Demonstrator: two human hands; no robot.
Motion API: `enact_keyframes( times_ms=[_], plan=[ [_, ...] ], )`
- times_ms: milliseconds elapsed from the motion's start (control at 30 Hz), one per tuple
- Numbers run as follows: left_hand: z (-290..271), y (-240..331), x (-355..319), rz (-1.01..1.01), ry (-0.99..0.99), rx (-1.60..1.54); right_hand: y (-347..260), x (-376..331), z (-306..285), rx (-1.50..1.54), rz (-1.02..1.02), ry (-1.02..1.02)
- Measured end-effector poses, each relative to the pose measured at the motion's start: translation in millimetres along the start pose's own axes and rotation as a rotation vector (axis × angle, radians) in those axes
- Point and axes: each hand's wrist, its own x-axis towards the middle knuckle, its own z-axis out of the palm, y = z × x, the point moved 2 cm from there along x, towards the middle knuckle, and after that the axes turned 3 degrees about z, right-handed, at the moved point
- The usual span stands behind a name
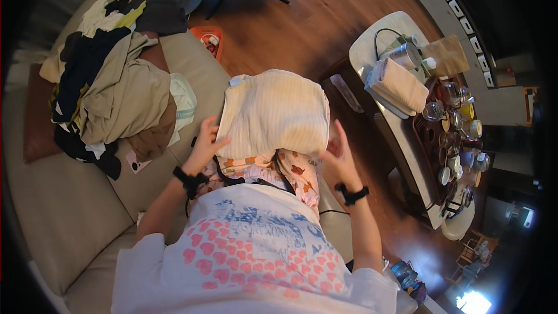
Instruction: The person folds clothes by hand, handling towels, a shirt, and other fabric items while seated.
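Note:
A folded cream cloth with faint stripes (pixel 273 110) lies across my lap, over patterned pink trousers (pixel 299 168). At its left edge is my left hand (pixel 204 142), fingers apart, with the fingertips close to the fabric. My right hand (pixel 342 157) is by the near right corner, its thumb and fingers spread. Whether either hand touches the cloth is hard to tell. Both wrists wear black bands. To my left, a heap of clothes (pixel 125 90) in beige, navy, brown and yellow covers part of the sofa.
I sit on a beige leather sofa (pixel 87 221), where a phone (pixel 137 163) lies near the clothes. A low table (pixel 381 35) at right bears a stack of folded cloths (pixel 398 87) and a tea tray with several cups. An orange basket (pixel 208 40) stands on the wooden floor.

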Motion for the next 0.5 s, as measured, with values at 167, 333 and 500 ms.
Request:
enact_keyframes(
  times_ms=[167,333,500],
  plan=[
    [13,14,-36,0.118,-0.092,0.141,14,-29,11,-0.385,-0.157,0.106],
    [-5,56,-24,0.168,-0.112,0.269,-37,-32,-7,-0.351,-0.227,0.206],
    [2,108,-67,0.173,-0.221,0.244,-81,-88,1,-0.817,-0.189,0.054]
  ],
)
